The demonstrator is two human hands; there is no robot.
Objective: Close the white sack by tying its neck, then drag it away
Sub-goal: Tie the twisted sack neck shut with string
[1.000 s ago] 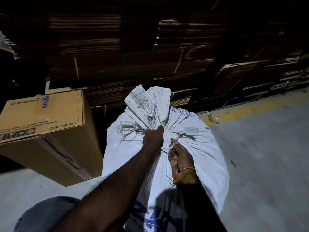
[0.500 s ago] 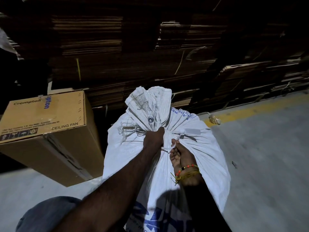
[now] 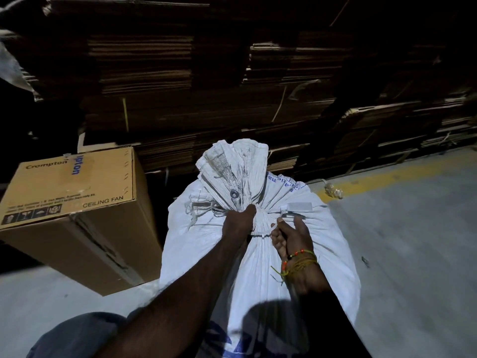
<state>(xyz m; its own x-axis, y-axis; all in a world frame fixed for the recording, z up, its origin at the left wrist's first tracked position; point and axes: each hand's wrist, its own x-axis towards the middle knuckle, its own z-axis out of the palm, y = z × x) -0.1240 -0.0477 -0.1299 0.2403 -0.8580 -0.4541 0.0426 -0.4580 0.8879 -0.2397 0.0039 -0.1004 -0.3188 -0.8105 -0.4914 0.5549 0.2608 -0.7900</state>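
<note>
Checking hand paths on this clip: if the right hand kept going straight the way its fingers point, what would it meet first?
The right hand points up and left at the sack's gathered neck, which its fingertips already nearly touch at the white tie. Depth is uncertain.

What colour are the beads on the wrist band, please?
Red and orange with one dark bead on the right wrist band, head view.

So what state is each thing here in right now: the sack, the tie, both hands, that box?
White sack: full, neck bunched shut.
Tie: looped around the neck.
Left hand: clenched on the neck.
Right hand: pinching the tie's end.
Ceiling fan box: closed, tilted.
Cardboard stacks: flattened, piled.
</note>
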